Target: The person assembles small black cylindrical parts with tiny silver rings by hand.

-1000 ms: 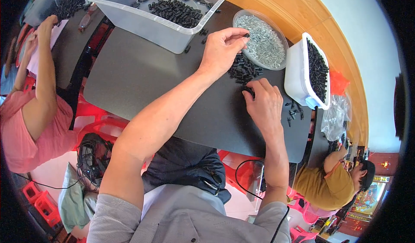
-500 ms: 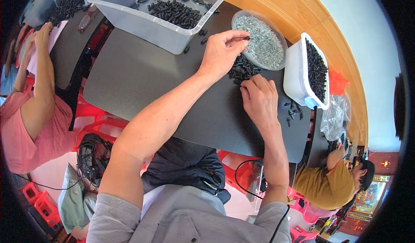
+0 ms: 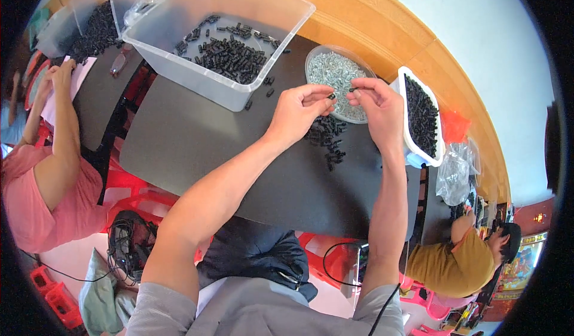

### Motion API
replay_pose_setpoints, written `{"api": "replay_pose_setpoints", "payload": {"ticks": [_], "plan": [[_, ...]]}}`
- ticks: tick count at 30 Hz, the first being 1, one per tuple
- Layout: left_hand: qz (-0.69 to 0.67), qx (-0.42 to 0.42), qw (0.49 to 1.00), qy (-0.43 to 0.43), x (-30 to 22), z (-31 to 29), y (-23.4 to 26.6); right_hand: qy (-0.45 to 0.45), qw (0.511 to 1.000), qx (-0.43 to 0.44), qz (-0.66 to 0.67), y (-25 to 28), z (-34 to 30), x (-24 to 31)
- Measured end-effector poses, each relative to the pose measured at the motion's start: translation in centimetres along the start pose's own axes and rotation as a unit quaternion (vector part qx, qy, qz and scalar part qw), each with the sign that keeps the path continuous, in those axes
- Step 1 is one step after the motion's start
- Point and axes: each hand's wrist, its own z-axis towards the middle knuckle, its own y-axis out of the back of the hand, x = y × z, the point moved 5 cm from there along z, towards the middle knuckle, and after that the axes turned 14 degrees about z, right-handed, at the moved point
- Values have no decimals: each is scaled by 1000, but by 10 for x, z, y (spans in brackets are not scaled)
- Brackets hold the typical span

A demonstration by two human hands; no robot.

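My left hand (image 3: 294,115) pinches a small black plastic piece (image 3: 332,96) between thumb and fingertips. Close by on its right, my right hand (image 3: 382,107) is also closed in a pinch, with a tiny dark piece (image 3: 353,89) just showing at the fingertips. Both hands are raised at the near side of a round clear tub (image 3: 307,68) filled with small shiny, clear-looking parts (image 3: 336,70). Beneath them, a loose heap of black plastic pieces (image 3: 326,134) lies on the dark table (image 3: 269,183).
A large translucent bin (image 3: 185,76) with black pieces stands at the far left, a few pieces beside it. Right of the tub is a white bin (image 3: 408,130) full of black pieces. Co-workers sit at left, in a pink top (image 3: 57,198), and right, in a mustard top (image 3: 451,264).
My right hand has risen from the black heap and come up beside the left hand, now with a small dark piece. The left hand keeps its black piece. The whole view has shifted slightly.
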Motion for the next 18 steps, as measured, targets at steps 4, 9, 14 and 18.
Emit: {"api": "replay_pose_setpoints", "payload": {"ticks": [4, 9, 14, 18], "plan": [[1, 5, 1000, 8, 3, 1, 0, -30, 999, 34, 9, -2, 9, -14], [10, 15, 1000, 4, 1, 0, 1, -44, 995, 83, -15, -5, 11, -23], [31, 13, 999, 11, 0, 0, 0, -47, 996, 78, 5, -3, 13, -20], [35, 12, 999, 7, -1, 1, 0, -49, 996, 72, 15, -4, 12, -24]]}}
